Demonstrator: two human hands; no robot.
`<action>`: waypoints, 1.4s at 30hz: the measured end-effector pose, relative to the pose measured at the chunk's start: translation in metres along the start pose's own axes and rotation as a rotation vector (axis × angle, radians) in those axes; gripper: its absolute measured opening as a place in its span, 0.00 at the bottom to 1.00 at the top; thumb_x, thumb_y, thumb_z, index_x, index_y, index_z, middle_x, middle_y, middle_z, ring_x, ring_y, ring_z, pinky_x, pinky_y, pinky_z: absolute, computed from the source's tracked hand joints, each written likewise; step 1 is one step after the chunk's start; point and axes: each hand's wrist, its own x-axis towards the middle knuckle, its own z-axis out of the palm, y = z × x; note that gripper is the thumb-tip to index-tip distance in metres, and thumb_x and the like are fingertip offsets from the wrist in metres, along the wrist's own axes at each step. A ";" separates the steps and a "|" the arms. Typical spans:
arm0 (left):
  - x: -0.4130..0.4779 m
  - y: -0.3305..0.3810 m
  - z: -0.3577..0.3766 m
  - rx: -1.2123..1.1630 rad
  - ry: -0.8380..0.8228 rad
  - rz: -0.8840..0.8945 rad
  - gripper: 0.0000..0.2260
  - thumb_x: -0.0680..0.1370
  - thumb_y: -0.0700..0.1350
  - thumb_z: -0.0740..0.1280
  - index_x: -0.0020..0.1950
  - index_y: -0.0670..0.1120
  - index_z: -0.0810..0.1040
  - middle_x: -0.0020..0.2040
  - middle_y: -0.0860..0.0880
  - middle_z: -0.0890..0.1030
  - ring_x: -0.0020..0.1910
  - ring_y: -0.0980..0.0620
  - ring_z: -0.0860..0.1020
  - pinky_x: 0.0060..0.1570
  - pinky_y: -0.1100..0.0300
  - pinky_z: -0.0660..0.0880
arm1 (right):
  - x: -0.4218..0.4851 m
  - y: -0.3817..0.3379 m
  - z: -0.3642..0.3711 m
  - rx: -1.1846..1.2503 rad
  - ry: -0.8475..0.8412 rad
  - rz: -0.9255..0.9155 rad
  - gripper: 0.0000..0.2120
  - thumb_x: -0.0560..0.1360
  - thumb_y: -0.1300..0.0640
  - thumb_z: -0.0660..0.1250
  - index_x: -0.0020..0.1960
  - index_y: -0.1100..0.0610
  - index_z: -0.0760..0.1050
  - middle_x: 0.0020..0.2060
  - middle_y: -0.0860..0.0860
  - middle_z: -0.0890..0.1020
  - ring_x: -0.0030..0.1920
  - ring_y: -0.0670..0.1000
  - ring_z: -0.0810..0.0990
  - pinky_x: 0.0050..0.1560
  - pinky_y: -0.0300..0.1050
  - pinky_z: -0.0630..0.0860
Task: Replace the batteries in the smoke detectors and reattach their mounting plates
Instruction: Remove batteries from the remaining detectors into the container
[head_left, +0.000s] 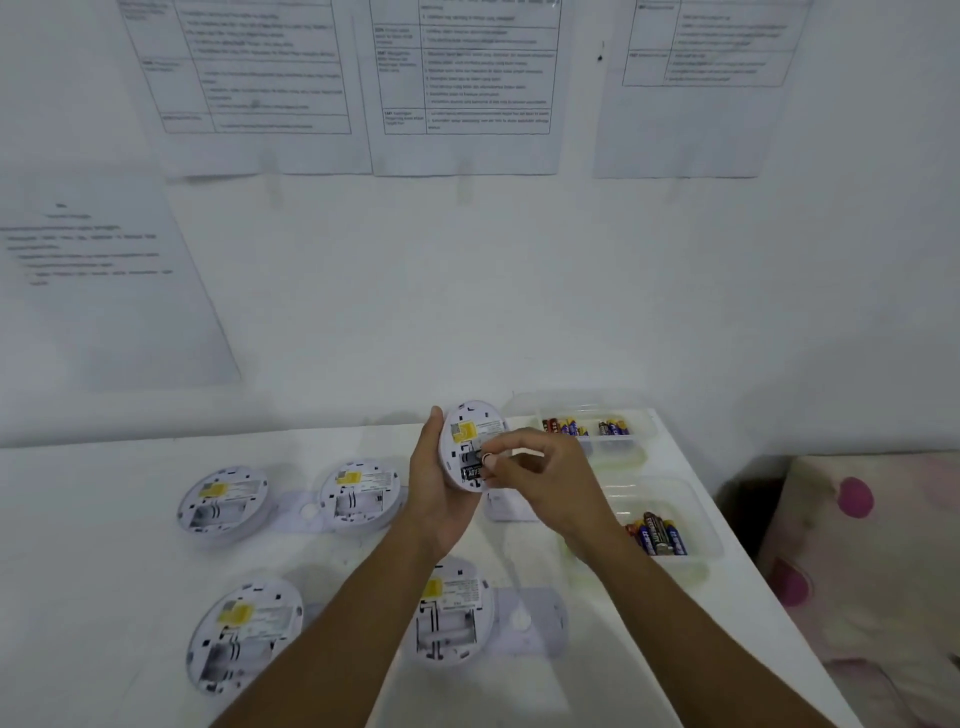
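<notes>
My left hand (434, 486) grips a white round smoke detector (470, 423), back side toward me, lifted above the table. Its battery bay holds a dark battery (471, 473). My right hand (540, 475) pinches a second battery (475, 458) at the bay. Several other smoke detectors lie back-up with empty bays: far left (222, 504), middle (359, 493), near left (244, 631), near middle (453, 610). Loose mounting plates lie beside them (527, 621), (298, 512).
Two clear plastic trays hold batteries: one at the back right (587, 427), one nearer (657, 535). The white table (104, 571) meets a wall with printed sheets (465, 88). A pink-spotted cloth (857, 545) lies past the table's right edge.
</notes>
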 end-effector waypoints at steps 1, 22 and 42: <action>-0.002 0.000 0.000 0.013 0.000 0.001 0.26 0.79 0.61 0.57 0.63 0.42 0.78 0.57 0.39 0.80 0.56 0.43 0.78 0.58 0.51 0.73 | -0.001 0.001 0.003 -0.009 0.007 0.003 0.05 0.72 0.66 0.73 0.47 0.61 0.84 0.43 0.53 0.85 0.40 0.53 0.85 0.44 0.45 0.82; -0.030 0.027 -0.035 -0.131 0.051 -0.001 0.30 0.74 0.60 0.62 0.69 0.42 0.74 0.68 0.37 0.74 0.70 0.38 0.70 0.71 0.44 0.65 | 0.030 0.011 -0.005 -0.722 -0.243 0.054 0.26 0.70 0.42 0.74 0.62 0.51 0.70 0.46 0.48 0.78 0.43 0.49 0.79 0.43 0.42 0.75; -0.008 0.036 -0.057 -0.186 0.060 -0.026 0.29 0.76 0.60 0.60 0.71 0.44 0.72 0.69 0.37 0.74 0.70 0.36 0.70 0.71 0.44 0.65 | 0.070 0.055 -0.004 -1.404 -0.494 -0.015 0.25 0.67 0.42 0.72 0.60 0.52 0.75 0.51 0.52 0.80 0.49 0.53 0.78 0.50 0.47 0.77</action>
